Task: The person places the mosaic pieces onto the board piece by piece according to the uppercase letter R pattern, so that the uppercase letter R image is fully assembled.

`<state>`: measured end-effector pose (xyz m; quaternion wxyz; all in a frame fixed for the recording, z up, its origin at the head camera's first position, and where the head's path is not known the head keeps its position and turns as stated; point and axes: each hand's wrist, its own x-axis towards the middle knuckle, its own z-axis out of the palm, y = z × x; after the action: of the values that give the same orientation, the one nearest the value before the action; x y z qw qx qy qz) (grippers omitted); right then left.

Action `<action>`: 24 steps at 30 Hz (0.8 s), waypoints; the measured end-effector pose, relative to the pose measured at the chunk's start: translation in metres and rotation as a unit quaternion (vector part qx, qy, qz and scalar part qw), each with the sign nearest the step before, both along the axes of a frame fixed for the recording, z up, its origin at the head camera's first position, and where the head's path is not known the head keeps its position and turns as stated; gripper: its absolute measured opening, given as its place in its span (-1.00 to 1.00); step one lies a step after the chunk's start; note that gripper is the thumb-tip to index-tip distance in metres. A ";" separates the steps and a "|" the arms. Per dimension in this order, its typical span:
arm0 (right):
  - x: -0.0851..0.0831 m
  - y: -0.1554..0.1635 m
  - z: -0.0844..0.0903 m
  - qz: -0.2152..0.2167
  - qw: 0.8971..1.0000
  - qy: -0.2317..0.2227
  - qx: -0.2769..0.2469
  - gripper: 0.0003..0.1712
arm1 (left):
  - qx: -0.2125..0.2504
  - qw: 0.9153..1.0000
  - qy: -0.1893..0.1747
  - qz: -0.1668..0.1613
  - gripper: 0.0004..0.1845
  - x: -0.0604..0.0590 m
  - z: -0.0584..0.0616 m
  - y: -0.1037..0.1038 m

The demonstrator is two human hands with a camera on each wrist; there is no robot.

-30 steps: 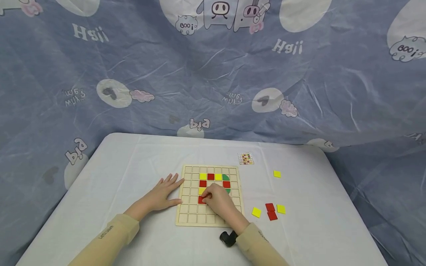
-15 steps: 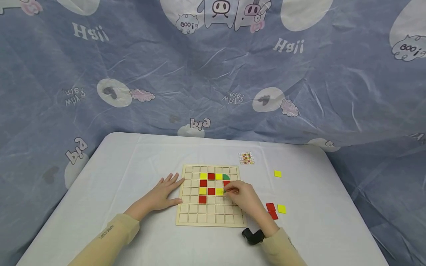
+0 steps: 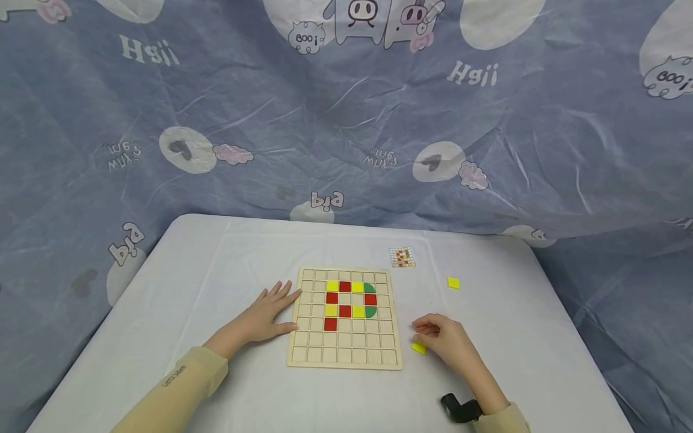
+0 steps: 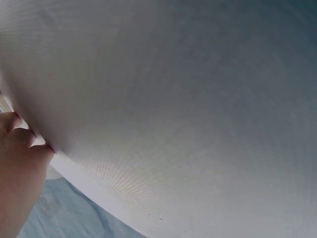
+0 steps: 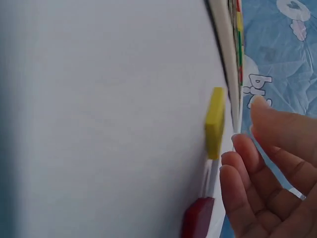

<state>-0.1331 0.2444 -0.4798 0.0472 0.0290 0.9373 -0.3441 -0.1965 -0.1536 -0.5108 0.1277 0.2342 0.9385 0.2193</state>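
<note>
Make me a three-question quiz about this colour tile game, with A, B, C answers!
1. Where does the left hand rest?
A. against the board's left edge
B. on the small pattern card
C. off the table

2. How many red tiles sit on the board?
A. one
B. four
C. seven

3. What is the right hand doing?
A. lying flat on the board
B. hovering by a loose yellow tile right of the board
C. holding a cup

Answers: A, its fingers touch that edge; B, four red squares show; B, its curled fingers hang beside the tile, gripping nothing.
</note>
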 end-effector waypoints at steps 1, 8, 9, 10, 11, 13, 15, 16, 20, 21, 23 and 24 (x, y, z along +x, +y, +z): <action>0.002 0.002 -0.002 -0.001 1.000 -0.001 0.007 -0.77 | -0.001 1.000 0.000 0.000 -0.13 0.000 0.000 0.000; 0.007 0.000 -0.006 0.017 0.998 0.003 0.056 -0.74 | -0.001 1.000 0.004 -0.001 -0.13 -0.001 -0.001 0.000; 0.007 -0.001 -0.005 0.019 0.998 0.002 0.063 -0.74 | 0.000 1.000 0.004 -0.001 -0.13 -0.001 -0.001 0.000; 0.007 -0.002 -0.004 0.020 0.997 0.000 0.070 -0.74 | 0.000 1.000 0.005 -0.001 -0.13 -0.001 -0.001 0.000; 0.007 -0.002 -0.003 0.019 0.997 -0.004 0.076 -0.74 | 0.001 1.000 0.006 -0.002 -0.13 -0.001 -0.001 0.000; 0.006 -0.004 -0.001 0.016 0.996 -0.016 0.087 -0.74 | 0.002 1.000 0.008 -0.003 -0.13 -0.001 -0.001 0.000; 0.006 -0.004 -0.001 0.015 0.995 -0.024 0.095 -0.73 | 0.001 1.000 0.010 -0.004 -0.13 -0.002 -0.001 0.000; 0.006 -0.005 0.000 0.015 0.995 -0.027 0.096 -0.73 | 0.001 1.000 0.010 -0.005 -0.13 -0.002 -0.002 0.000; 0.005 -0.004 -0.001 0.016 0.996 -0.028 0.087 -0.71 | -0.001 1.000 0.009 -0.005 -0.12 -0.002 -0.003 -0.001; 0.005 -0.004 0.000 0.014 0.996 -0.029 0.081 -0.70 | -0.001 1.000 0.008 -0.005 -0.12 -0.002 -0.003 -0.001; 0.005 -0.004 -0.001 0.010 0.997 -0.030 0.064 -0.70 | -0.002 1.000 0.007 -0.005 -0.12 -0.002 -0.003 -0.001; 0.004 -0.005 -0.001 0.008 0.998 -0.030 0.055 -0.70 | -0.002 1.000 0.007 -0.005 -0.12 -0.002 -0.003 -0.001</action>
<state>-0.1288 0.2397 -0.4806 0.0762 0.0348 0.9532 -0.2905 -0.1985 -0.1551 -0.5141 0.1222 0.2402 0.9386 0.2154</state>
